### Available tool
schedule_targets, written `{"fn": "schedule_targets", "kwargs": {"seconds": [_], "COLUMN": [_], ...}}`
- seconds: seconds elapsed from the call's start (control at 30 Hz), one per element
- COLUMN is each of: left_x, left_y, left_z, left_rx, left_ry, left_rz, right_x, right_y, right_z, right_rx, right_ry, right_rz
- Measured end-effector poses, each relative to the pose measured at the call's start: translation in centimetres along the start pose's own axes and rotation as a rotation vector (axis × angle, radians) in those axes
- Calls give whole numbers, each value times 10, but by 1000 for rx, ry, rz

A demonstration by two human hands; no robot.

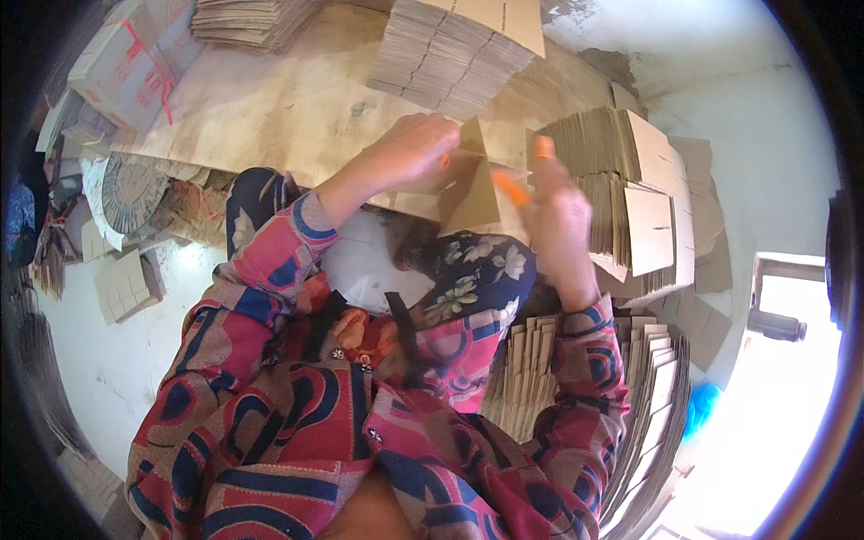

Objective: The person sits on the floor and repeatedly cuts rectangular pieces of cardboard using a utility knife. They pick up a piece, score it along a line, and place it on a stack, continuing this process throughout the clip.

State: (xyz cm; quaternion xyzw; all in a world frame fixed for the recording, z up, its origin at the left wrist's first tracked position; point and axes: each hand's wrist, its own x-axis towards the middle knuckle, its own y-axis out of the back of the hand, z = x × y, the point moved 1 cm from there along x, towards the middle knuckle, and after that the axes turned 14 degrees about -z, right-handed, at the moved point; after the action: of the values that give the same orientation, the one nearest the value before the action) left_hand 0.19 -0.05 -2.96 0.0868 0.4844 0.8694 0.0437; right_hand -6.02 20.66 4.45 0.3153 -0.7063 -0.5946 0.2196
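Note:
Slotted brown cardboard pieces stand partly upright at the near edge of the wooden table, between my two hands. My left hand is closed at their left side, fingers curled on the cardboard; an orange fingertip cover shows there. My right hand is just right of the pieces, its thumb and a finger spread apart, both in orange covers. The thumb tip is close to the cardboard; whether it touches is unclear. The right hand is slightly blurred, and its other fingers are partly hidden.
A tall stack of slotted cardboard stands at the table's far side. More stacks crowd the right, with rows of cardboard below my right arm. A taped carton sits far left. The wooden table spans the top.

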Motion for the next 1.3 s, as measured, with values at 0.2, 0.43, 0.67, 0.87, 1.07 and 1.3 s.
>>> {"fn": "schedule_targets", "kwargs": {"seconds": [0.2, 0.43, 0.67, 0.87, 1.07, 1.3], "left_x": [0, 4, -12, -57, -71, -63], "left_y": [-1, 4, 20, 50, 32, 16], "left_z": [0, 1, 6, 4, -11, -12], "left_rx": [-13, -3, -23, 93, 57, -51], "left_ry": [-7, 55, 28, 222, 236, 141], "left_rz": [-4, -55, -12, 113, 86, 89], "right_x": [-43, -67, -67, -84, -70, -25], "right_y": [35, 49, 35, 75, 120, 110], "right_z": [122, 179, 170, 157, 23, -27], "right_rx": [-458, -199, -451, -300, 305, 737], "right_ry": [-604, -541, -377, -419, 48, 206], "right_rz": [45, -129, 20, 373, 571, 265]}}
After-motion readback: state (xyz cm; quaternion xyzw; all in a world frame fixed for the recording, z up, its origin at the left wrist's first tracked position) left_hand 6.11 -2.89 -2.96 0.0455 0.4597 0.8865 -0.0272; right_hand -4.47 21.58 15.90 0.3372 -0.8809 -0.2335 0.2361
